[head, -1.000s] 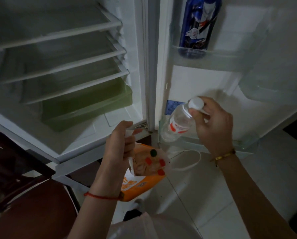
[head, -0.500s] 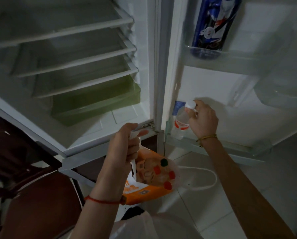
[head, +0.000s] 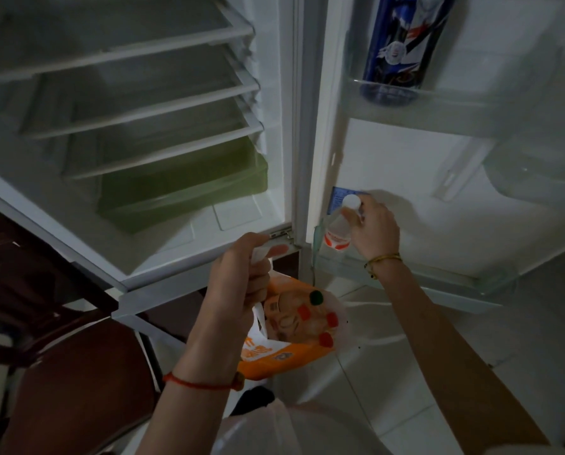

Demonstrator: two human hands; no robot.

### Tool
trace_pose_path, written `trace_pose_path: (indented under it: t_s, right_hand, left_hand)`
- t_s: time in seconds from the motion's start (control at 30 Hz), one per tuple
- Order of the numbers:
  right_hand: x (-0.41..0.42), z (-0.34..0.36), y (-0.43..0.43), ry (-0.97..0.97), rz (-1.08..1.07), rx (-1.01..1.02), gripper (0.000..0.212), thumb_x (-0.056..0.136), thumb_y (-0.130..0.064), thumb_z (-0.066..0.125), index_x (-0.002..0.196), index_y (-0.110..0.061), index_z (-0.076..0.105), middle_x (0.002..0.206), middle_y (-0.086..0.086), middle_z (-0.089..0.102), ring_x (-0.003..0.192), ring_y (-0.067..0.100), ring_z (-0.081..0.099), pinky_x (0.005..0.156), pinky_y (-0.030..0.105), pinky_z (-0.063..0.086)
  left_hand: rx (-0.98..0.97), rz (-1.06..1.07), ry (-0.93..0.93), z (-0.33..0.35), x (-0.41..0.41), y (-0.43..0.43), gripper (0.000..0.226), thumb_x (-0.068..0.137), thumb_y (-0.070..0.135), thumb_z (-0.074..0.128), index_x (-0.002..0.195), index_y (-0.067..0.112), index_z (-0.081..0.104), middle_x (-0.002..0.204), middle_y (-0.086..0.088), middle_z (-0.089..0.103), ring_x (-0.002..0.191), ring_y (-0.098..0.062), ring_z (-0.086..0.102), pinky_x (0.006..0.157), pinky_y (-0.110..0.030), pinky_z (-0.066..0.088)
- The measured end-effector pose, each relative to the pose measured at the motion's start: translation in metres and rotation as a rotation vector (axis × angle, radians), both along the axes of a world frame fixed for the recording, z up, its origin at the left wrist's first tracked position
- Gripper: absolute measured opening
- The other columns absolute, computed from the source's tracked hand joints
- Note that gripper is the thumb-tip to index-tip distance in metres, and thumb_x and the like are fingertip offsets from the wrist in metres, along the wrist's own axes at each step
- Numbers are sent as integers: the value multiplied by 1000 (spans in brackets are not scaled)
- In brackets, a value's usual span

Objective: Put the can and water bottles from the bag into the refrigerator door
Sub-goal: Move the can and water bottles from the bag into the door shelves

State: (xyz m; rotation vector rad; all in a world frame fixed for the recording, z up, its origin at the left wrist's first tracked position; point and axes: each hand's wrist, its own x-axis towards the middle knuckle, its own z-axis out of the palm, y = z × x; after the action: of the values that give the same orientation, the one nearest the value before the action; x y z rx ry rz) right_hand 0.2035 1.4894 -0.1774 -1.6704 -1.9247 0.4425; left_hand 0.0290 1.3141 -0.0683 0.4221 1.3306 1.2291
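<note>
fridge door (head: 406, 165) open, can (head: 401, 44) standing in its top shelf | bag (head: 294, 326) hanging, left hand (head: 238, 277) closed on its handles | water bottle (head: 340, 229) in bottom door shelf (head: 438, 274), right hand (head: 373, 228) holding its neck

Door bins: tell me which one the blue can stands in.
The upper door bin holds the blue can; the bottom bin has only the water bottle.

The tall blue can (head: 402, 50) looks glossy metal; the small clear bottle (head: 337, 229) smooth plastic; the orange-printed bag (head: 294, 330) thin, shiny plastic film.
</note>
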Motion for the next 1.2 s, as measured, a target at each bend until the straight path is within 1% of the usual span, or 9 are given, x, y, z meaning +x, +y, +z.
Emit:
trace_pose_path:
  t_s: [0.13, 0.23, 0.33, 0.47, 0.6, 0.8, 0.97, 1.07, 1.2]
  right_hand:
    - [2, 1, -19, 111, 26, 161, 43, 90, -40, 61, 120, -11, 52, 116, 7, 57, 104, 20, 55, 79, 27, 46]
    - [9, -8, -52, 109, -29, 342, 27, 89, -34, 64, 84, -11, 52, 80, 5, 55, 67, 14, 50, 54, 28, 43]
    - [13, -33, -87, -6, 59, 18, 31, 93, -30, 55, 67, -16, 47, 59, 3, 49, 56, 22, 52, 54, 28, 34]
    - [7, -89, -115, -265, 249, -480, 30, 95, -43, 41, 89, -19, 57, 79, 3, 62, 74, 19, 60, 76, 30, 48]
    - [-4, -112, -127, 0, 153, -660, 47, 89, -32, 56, 130, -11, 48, 124, 9, 58, 116, 27, 56, 100, 34, 44]
    - [-16, -137, -138, 320, -176, -793, 33, 96, -33, 42, 117, -12, 57, 117, 12, 59, 117, 32, 55, 102, 45, 45]
    - [-7, -121, -153, 235, -36, -693, 39, 90, -21, 60, 125, -4, 57, 124, 17, 60, 118, 33, 54, 103, 38, 43]
    - [1, -99, -163, 144, 11, -535, 31, 85, -33, 54, 100, -9, 68, 98, 9, 69, 94, 25, 63, 84, 34, 49]
    - [16, -54, -160, 145, 27, -379, 36, 73, -46, 70, 75, -10, 71, 63, -2, 63, 57, 6, 50, 52, 13, 32]
  left_hand:
    - [31, 28, 2, 4, 6, -1, 38, 94, 25, 46, 110, -4, 66, 47, 8, 22, 35, -5, 17, 32, -16, 18]
    - [47, 49, -8, 7, 11, -1, 37, 94, 24, 47, 109, -4, 65, 46, 9, 24, 34, -4, 18, 31, -16, 19]
    - [48, 48, -7, 9, 16, -2, 35, 93, 24, 47, 113, 0, 63, 44, 9, 24, 33, -4, 17, 30, -15, 18]
    - [58, 27, 23, 12, 20, -9, 29, 93, 24, 47, 109, 4, 60, 44, 9, 24, 34, -5, 17, 33, -16, 15]
    - [62, 15, 26, 15, 25, -16, 47, 95, 23, 45, 123, -11, 58, 43, 10, 25, 33, -4, 17, 32, -16, 15]
    - [84, 11, 18, 17, 34, -30, 48, 96, 24, 45, 123, -13, 57, 42, 11, 25, 32, -3, 18, 31, -15, 16]
    - [84, 46, 4, 14, 30, -38, 42, 95, 25, 45, 116, -7, 62, 41, 11, 26, 31, -3, 18, 31, -15, 16]
    - [82, 41, -11, 16, 26, -42, 40, 96, 27, 42, 108, -5, 65, 42, 11, 23, 30, -2, 17, 32, -15, 12]
    - [109, 38, -28, 14, 22, -44, 36, 95, 26, 44, 112, 0, 61, 45, 10, 21, 31, -3, 17, 31, -15, 14]
